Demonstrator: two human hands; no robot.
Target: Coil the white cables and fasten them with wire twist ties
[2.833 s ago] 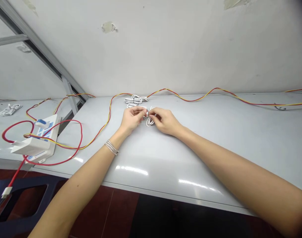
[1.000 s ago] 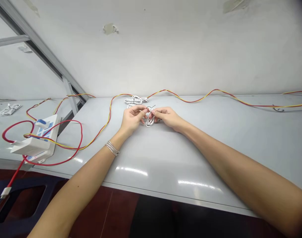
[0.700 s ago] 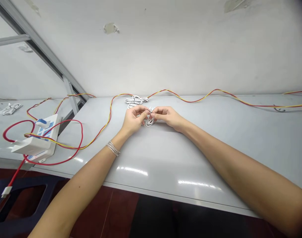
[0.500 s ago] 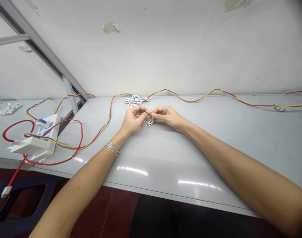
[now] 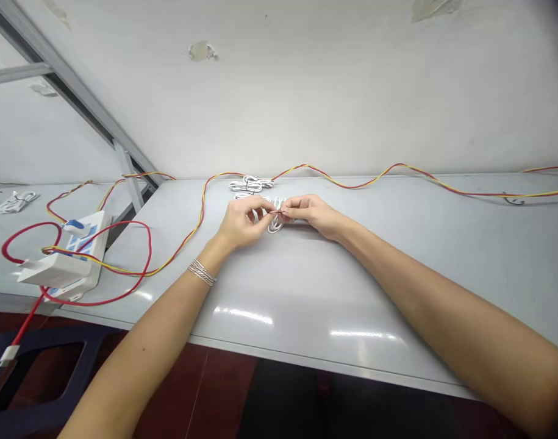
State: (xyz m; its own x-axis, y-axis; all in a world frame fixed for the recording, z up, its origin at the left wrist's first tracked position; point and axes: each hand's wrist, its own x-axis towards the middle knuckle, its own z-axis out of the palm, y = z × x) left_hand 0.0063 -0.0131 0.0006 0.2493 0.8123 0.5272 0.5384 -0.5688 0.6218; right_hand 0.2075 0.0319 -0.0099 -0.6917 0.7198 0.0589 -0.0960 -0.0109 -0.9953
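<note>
My left hand and my right hand meet over a small coiled white cable on the grey table. Both pinch a thin dark twist tie that runs across the coil between their fingertips. The coil rests on the table under the fingers, partly hidden by them. A silver bracelet sits on my left wrist. Just behind my hands lie more bundled white cables, tied with dark ties.
A twisted red and yellow wire runs along the wall edge and loops down to the left. A white power strip with a red cable sits at the table's left end. Another white cable bundle lies far left.
The tie's loose ends stood up above the coil a second ago; now they lie pulled flat between my fingertips. My hands have barely shifted over the coil.
</note>
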